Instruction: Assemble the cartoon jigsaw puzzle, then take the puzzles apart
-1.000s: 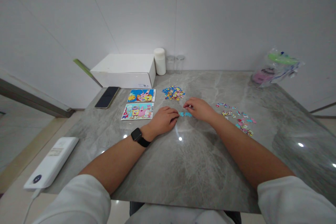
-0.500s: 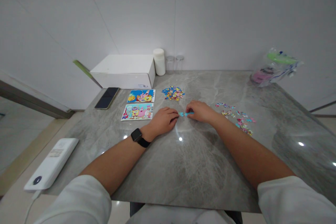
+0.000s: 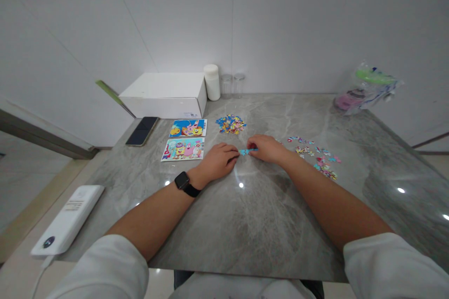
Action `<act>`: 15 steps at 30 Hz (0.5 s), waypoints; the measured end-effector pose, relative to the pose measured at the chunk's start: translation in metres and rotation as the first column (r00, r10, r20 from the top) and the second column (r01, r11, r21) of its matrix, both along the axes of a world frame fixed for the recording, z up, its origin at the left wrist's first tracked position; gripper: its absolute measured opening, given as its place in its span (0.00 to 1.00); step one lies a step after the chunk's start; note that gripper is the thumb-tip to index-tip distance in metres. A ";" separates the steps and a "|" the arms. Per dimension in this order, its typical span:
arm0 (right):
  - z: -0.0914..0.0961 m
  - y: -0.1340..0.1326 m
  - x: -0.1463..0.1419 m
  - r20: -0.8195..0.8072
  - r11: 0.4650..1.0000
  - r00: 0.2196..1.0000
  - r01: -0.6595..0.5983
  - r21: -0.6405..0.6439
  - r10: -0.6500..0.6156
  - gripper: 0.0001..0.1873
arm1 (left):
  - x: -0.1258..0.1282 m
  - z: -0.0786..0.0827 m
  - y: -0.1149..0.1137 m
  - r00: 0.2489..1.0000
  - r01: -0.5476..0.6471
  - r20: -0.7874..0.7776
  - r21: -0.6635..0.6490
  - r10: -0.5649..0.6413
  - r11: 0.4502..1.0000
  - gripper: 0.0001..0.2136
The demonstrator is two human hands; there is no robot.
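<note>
Two small blue puzzle pieces point(image 3: 246, 151) lie side by side on the grey marble table point(image 3: 252, 215), touching each other. My left hand point(image 3: 220, 160), a black watch on its wrist, rests with curled fingers against their left end. Pinching their right end is my right hand point(image 3: 266, 147), fingers closed. A heap of loose puzzle pieces point(image 3: 230, 124) sits just behind my hands. More scattered pieces point(image 3: 317, 159) lie to the right of my right forearm. Two cartoon picture cards point(image 3: 183, 140) lie left of my left hand.
A white box point(image 3: 164, 95), a white jar point(image 3: 212, 82) and two clear jars point(image 3: 233, 85) stand at the back by the wall. A dark phone point(image 3: 142, 130) lies left of the cards. A white power bank point(image 3: 68, 218) sits at the table's left edge. A plastic bag point(image 3: 368, 86) is at the back right.
My right hand has slid left, pushing the right blue piece up against the left one. The left hand has stayed where it was.
</note>
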State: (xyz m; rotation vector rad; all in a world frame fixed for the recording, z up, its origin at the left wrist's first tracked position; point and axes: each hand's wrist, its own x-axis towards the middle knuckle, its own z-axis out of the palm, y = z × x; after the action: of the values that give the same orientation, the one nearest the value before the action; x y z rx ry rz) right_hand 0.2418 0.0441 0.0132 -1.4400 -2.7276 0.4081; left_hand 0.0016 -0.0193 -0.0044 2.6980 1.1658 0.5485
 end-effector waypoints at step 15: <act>0.002 -0.003 -0.003 0.024 0.999 1.000 -0.003 0.032 0.002 0.09 | 0.000 -0.003 0.001 1.000 0.015 0.005 0.003 -0.015 1.000 0.14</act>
State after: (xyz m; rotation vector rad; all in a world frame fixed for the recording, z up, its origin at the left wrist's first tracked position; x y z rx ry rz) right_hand 0.2384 0.0414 0.0157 -1.4432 -2.7414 0.3486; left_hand 0.0018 -0.0186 -0.0070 2.7041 1.1431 0.5548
